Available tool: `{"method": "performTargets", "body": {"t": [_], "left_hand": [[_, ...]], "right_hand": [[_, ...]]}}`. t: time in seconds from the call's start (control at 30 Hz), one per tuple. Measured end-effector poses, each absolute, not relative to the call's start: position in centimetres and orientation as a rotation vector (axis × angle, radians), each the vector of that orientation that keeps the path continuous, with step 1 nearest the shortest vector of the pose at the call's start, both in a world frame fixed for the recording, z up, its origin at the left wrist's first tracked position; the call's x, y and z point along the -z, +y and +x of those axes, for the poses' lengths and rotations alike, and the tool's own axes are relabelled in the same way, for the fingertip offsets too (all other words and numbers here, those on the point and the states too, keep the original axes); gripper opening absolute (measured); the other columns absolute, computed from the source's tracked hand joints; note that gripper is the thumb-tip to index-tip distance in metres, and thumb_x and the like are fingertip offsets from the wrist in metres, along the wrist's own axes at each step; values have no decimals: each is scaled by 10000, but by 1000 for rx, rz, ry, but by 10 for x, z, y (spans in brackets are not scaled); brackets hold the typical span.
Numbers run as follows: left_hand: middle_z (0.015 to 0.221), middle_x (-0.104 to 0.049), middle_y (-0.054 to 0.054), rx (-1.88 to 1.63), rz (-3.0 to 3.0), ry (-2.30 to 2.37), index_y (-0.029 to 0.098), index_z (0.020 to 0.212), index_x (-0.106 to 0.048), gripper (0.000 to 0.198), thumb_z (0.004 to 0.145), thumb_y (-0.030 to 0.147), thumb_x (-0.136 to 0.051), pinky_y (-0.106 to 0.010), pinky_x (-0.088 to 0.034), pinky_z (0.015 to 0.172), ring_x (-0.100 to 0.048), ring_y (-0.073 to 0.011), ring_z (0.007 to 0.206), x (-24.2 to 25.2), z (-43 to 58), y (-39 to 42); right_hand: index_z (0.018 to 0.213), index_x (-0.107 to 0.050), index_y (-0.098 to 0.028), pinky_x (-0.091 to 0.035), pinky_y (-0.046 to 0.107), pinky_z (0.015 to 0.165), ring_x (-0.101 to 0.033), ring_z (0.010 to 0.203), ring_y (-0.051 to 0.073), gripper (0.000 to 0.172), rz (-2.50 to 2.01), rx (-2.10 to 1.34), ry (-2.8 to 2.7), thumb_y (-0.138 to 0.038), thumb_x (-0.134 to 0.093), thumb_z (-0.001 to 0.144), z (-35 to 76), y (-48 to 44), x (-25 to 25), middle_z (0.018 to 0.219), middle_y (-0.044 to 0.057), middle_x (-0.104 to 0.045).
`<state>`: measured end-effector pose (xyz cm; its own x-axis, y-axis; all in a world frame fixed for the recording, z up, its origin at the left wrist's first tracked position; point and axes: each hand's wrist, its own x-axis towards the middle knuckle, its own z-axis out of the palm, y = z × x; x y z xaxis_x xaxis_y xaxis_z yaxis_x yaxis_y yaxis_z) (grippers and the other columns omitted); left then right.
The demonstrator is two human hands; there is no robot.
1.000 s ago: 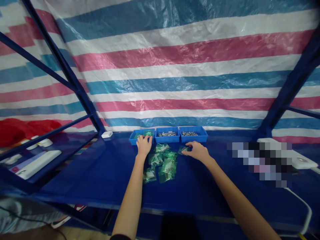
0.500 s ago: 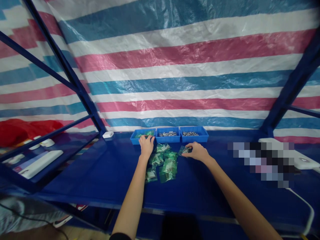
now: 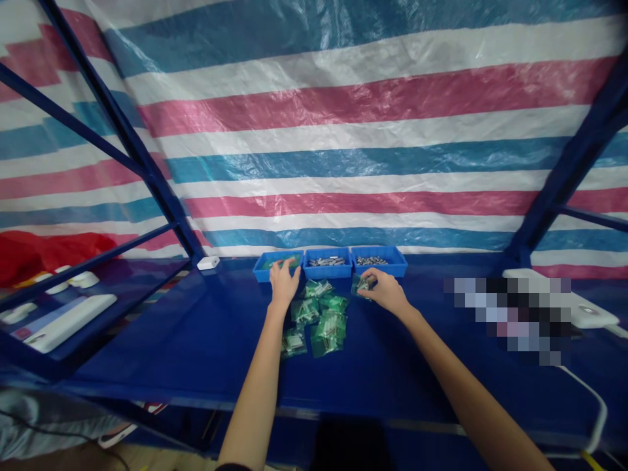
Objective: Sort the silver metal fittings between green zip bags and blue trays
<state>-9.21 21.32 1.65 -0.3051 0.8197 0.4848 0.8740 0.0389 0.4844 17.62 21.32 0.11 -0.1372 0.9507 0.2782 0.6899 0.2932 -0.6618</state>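
My left hand (image 3: 284,282) reaches over the near rim of the left blue bin (image 3: 263,275), its fingers apart and apparently holding nothing. Greenish clear plastic bags (image 3: 296,259) lie inside that bin. My right hand (image 3: 387,290) pinches a small clear plastic bag (image 3: 360,286) with small parts in it, just above the table in front of the right bin. Between my forearms, several filled plastic bags (image 3: 330,330) lie in a loose pile, with light metal-looking pieces showing through the greenish film.
The middle blue bin (image 3: 313,271) holds grey metal pins (image 3: 330,261); the right blue bin (image 3: 400,268) holds shorter metal pieces (image 3: 371,260). A small white box (image 3: 208,263) sits at the back left. A white device (image 3: 579,304) with a cable is on the right. Blue frame posts (image 3: 147,173) flank the table.
My left hand's fingers have spread apart at the left bin. My right hand has shifted slightly, and the bag in it has tilted. The view has moved a little.
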Motion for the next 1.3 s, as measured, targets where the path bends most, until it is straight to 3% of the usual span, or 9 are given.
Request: {"method": "performTargets", "body": {"t": [0.13,0.27,0.43,0.6,0.8,0.9,1.03,1.13,1.3], "left_hand": [[1116,-522,-80,1472,-1825,-2003,234,1043,-594,273,801,354,-561,-382,-377,921,-473,-244,1069,-37,-73,203],[888,-616,-41,1808,-2342,-1856,189,1001,-592,305,787,406,-566,-256,-445,708,-569,-158,789,-43,-45,197],[623,-587,-13,1729,-2921,-1795,135,756,-624,324,772,454,-571,-223,-409,571,-534,-121,587,-37,-22,190],[631,-604,-25,1756,-2938,-1743,137,656,-634,335,767,448,-579,-232,-404,575,-534,-125,603,-37,-22,191],[901,-616,-56,1835,-2720,-1562,189,762,-695,129,695,296,-667,-251,-425,634,-570,-177,846,-34,-23,196],[952,-584,-48,1769,-2670,-1548,195,649,-680,55,692,225,-663,-270,-440,714,-556,-179,914,-34,-23,195],[1035,-556,-45,1767,-2610,-1581,207,813,-681,151,663,188,-692,-257,-435,715,-537,-182,973,-34,-24,196],[1059,-554,-53,1767,-2657,-1567,206,850,-676,181,676,248,-697,-256,-431,720,-522,-195,1014,-32,-26,196],[761,-595,-31,1638,-2952,-1678,155,664,-652,248,717,398,-652,-244,-420,622,-553,-141,711,-33,-30,193]], "right_hand": [[864,-577,-213,-417,230,503,-570,550,128,334,-1250,-675,-1704,-372,-699,597,171,214,-7,697,-25,-623],[942,-567,-172,-371,205,399,-478,435,88,482,-1023,-984,-1524,-424,-726,564,160,209,-16,628,-31,-585],[983,-602,-168,-355,179,356,-502,457,87,495,-902,-1103,-1496,-416,-734,576,153,203,-21,666,-8,-621],[1024,-626,-201,-454,188,417,-615,678,152,474,-890,-1103,-1484,-383,-728,598,155,203,-23,870,46,-676],[711,-697,-209,-511,248,553,-610,906,211,98,-784,-815,-1685,-292,-649,688,157,203,-22,994,63,-654],[682,-706,-238,-520,257,609,-562,1022,215,123,-843,-660,-1737,-205,-590,708,159,200,-24,1099,41,-608],[686,-709,-253,-527,282,711,-519,1092,209,167,-848,-553,-1754,-170,-566,712,159,198,-25,1165,21,-576],[748,-706,-225,-541,289,685,-583,989,217,96,-840,-623,-1731,-261,-625,711,156,199,-22,1035,49,-644],[981,-660,-151,-546,307,526,-604,536,167,387,-979,-775,-1669,-449,-600,740,151,200,-15,606,15,-651]]}}
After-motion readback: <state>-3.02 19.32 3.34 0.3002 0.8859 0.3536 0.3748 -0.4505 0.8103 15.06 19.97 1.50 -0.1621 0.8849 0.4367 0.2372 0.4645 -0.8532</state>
